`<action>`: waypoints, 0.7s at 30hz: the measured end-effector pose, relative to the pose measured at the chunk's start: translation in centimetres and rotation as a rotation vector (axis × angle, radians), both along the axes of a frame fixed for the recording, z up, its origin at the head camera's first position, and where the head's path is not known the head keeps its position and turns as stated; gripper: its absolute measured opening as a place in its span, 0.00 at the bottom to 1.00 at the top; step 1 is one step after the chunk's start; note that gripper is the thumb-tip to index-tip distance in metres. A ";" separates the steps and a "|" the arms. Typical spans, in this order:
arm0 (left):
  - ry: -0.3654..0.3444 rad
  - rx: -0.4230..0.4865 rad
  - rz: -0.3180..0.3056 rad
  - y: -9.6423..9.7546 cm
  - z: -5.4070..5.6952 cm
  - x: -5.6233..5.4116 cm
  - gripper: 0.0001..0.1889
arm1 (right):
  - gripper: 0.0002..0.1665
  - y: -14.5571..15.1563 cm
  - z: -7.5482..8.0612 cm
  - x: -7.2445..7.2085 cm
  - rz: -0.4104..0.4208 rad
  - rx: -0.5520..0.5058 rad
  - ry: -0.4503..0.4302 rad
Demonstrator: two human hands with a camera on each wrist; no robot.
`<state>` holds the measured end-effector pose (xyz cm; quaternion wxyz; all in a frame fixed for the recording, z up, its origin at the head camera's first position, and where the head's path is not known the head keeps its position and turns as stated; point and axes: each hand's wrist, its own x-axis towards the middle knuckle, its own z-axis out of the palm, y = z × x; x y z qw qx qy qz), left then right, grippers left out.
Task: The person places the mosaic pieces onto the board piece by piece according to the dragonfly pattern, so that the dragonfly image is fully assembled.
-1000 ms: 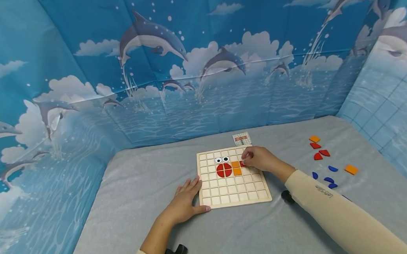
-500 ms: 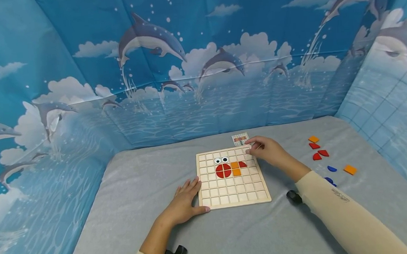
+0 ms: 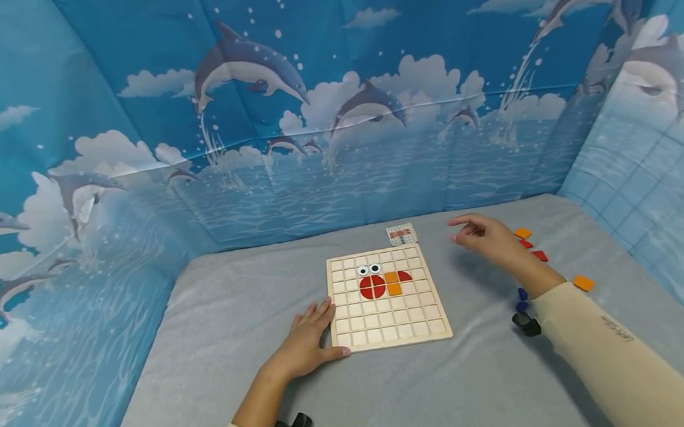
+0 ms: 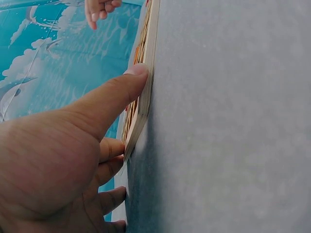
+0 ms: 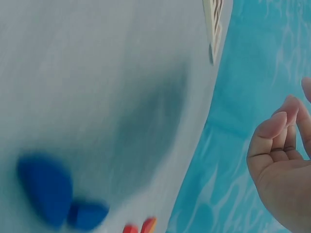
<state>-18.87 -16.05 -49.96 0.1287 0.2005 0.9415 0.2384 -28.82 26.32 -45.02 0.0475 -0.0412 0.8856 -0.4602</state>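
A wooden grid board lies flat on the grey cloth. Two eye tiles, a red disc of quarter pieces, an orange column and a red quarter piece sit in its cells. My left hand rests against the board's near-left corner, fingers along its left side. In the left wrist view the thumb touches the front edge. Off to the board's right, my right hand hovers with loosely bent fingers and nothing between them, as the right wrist view also shows.
Behind the board lies a small pattern card. Loose orange, red and blue pieces lie at the right, partly hidden by the right arm. A dolphin-printed curtain stands behind the cloth.
My right hand has drawn away from the board towards the loose pieces at the right, leaving the red quarter piece beside the orange column. The left hand stays at the board's corner.
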 end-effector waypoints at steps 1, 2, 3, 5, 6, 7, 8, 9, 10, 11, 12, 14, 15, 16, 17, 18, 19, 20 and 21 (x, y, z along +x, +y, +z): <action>0.000 0.003 0.001 0.0 0.0 0.0 0.51 | 0.36 0.4 0.1 0.1 -0.006 0.009 -0.006; -0.002 0.005 0.003 0.0 0.0 0.0 0.51 | 0.37 0.9 0.2 0.2 -0.014 0.023 -0.010; -0.004 0.007 0.004 0.0 0.0 0.0 0.51 | 0.38 1.3 0.3 0.3 -0.021 0.033 -0.014; -0.009 0.010 0.005 0.0 0.0 0.0 0.51 | 0.39 2.2 0.4 0.4 -0.035 0.057 -0.014; -0.010 0.011 0.006 0.0 0.0 0.0 0.51 | 0.40 2.7 0.5 0.4 -0.042 0.065 -0.012; -0.011 0.009 0.006 -0.1 0.0 0.0 0.51 | 0.41 3.2 0.5 0.4 -0.049 0.073 -0.011; -0.010 0.008 0.006 -0.1 -0.1 0.0 0.51 | 0.42 3.6 0.4 0.4 -0.057 0.083 -0.009; -0.009 0.004 0.006 -0.1 -0.1 0.0 0.51 | 0.42 4.1 0.4 0.4 -0.064 0.088 -0.008; -0.009 0.005 0.006 -0.1 -0.1 0.0 0.51 | 0.43 4.5 0.3 0.3 -0.068 0.098 -0.010; -0.009 0.001 0.008 -0.1 -0.1 -0.1 0.51 | 0.44 5.0 0.2 0.2 -0.072 0.108 -0.014; -0.007 0.000 0.010 -0.1 -0.1 -0.1 0.51 | 0.44 5.4 0.1 0.1 -0.075 0.121 -0.018; -0.007 0.002 0.013 -0.1 -0.1 -0.1 0.51 | 0.45 6.3 -0.2 0.0 -0.079 0.144 -0.034; -0.010 -0.001 0.015 -0.1 0.0 -0.1 0.51 | 0.45 6.7 -0.3 0.0 -0.082 0.150 -0.045; -0.011 0.001 0.016 -0.1 0.0 -0.1 0.51 | 0.45 7.1 -0.5 0.0 -0.083 0.155 -0.058; -0.008 0.001 0.013 -0.2 0.0 -0.1 0.51 | 0.44 7.5 -0.6 0.1 -0.085 0.156 -0.070; -0.009 0.002 0.010 -0.2 0.0 0.0 0.51 | 0.42 7.9 -0.7 0.1 -0.084 0.159 -0.079; -0.011 0.002 0.008 -0.1 0.0 0.0 0.51 | 0.41 8.3 -0.8 0.2 -0.083 0.163 -0.091; -0.014 -0.001 0.008 -0.1 0.1 0.0 0.51 | 0.40 8.7 -0.9 0.3 -0.081 0.169 -0.103; -0.012 0.003 0.003 -0.1 0.0 0.0 0.51 | 0.38 9.1 -1.0 0.4 -0.080 0.176 -0.112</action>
